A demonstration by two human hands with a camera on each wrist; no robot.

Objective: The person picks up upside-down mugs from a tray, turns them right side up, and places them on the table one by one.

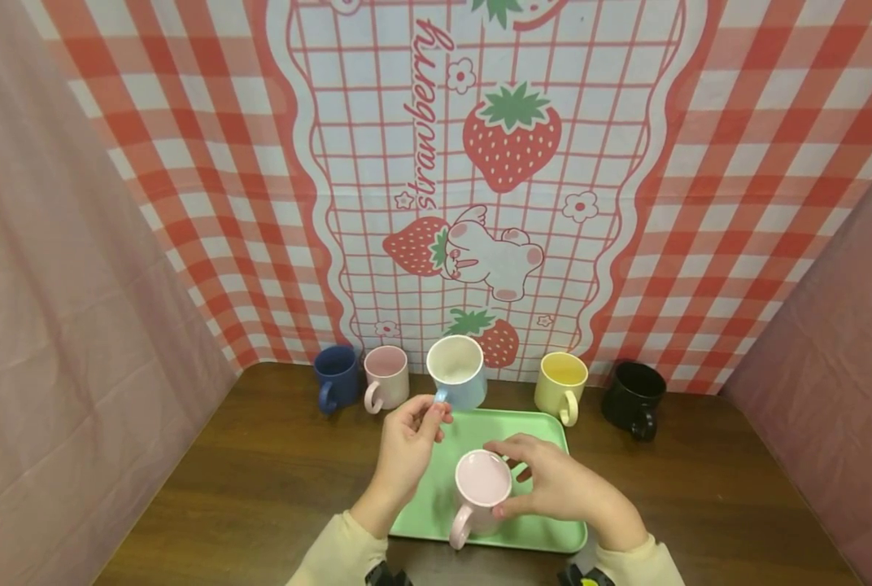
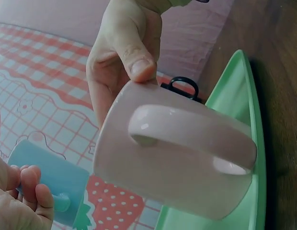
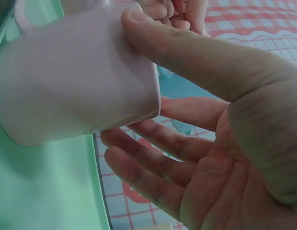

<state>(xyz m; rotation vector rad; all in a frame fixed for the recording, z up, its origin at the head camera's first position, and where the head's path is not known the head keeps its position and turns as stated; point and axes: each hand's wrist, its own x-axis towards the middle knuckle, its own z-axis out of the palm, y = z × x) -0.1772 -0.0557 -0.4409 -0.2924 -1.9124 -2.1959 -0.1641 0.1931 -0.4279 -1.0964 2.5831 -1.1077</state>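
Note:
My left hand (image 1: 401,452) pinches the handle of a light blue mug (image 1: 468,392) between thumb and fingers, at the far edge of a green tray (image 1: 538,529). The blue mug is upright, its white inside showing. Over the tray's front half, a pink mug (image 1: 482,480) is upright, its handle toward me. My right hand (image 1: 564,484) holds it from the right, thumb at the near side of the rim and fingers round the far side. In the right wrist view the thumb (image 3: 172,45) lies on the pink mug's wall by the rim.
Along the back of the wooden table (image 1: 260,472) stand a dark blue mug (image 1: 341,382) and a pale pink mug (image 1: 390,387) on the left. A yellow mug (image 1: 556,395) and a black mug (image 1: 630,403) are on the right. A strawberry-print checked cloth (image 1: 612,268) hangs behind them.

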